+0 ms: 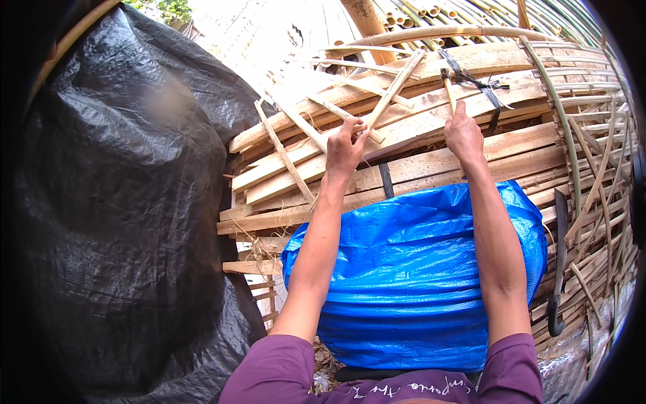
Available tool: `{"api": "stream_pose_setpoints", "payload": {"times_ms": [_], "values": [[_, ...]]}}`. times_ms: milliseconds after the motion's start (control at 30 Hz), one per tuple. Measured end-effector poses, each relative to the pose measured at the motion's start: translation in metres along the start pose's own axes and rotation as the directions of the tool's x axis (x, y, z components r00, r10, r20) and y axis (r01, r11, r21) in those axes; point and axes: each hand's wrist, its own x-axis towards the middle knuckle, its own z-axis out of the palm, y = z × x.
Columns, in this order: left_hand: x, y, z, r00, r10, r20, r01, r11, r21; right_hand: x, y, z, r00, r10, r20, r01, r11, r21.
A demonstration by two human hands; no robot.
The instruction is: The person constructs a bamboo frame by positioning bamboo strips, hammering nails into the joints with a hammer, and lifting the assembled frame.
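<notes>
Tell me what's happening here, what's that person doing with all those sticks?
The person's right hand grips a small hammer, its head up over the wooden planks. Their left hand is curled at the lower end of a thin stick; whether it pinches something tiny is too small to tell. A blue sheet covers their lap, and a big knife lies off to the right.
</notes>
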Motion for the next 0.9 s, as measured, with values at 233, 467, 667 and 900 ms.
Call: {"api": "stream_pose_setpoints", "payload": {"times_ms": [233, 467, 667, 900], "values": [[0.004, 0.000, 0.001, 0.999, -0.002, -0.036, 0.007, 0.989, 0.148, 0.000, -0.001, 0.000, 1.000, 0.003, -0.003, -0.003, 1.000, 0.000], [0.004, 0.001, 0.004, 0.996, 0.054, -0.069, -0.035, 0.968, 0.248, 0.000, -0.001, -0.001, 1.000, 0.004, 0.002, -0.004, 1.000, -0.006], [0.004, -0.004, 0.010, 0.991, 0.016, -0.131, 0.010, 0.981, 0.191, 0.000, 0.001, 0.001, 1.000, -0.011, -0.019, 0.011, 1.000, -0.003], [0.003, -0.001, 0.017, 0.979, -0.066, -0.192, 0.093, 0.986, 0.140, 0.001, 0.000, 0.004, 1.000, -0.005, -0.006, 0.005, 1.000, -0.010]]}}
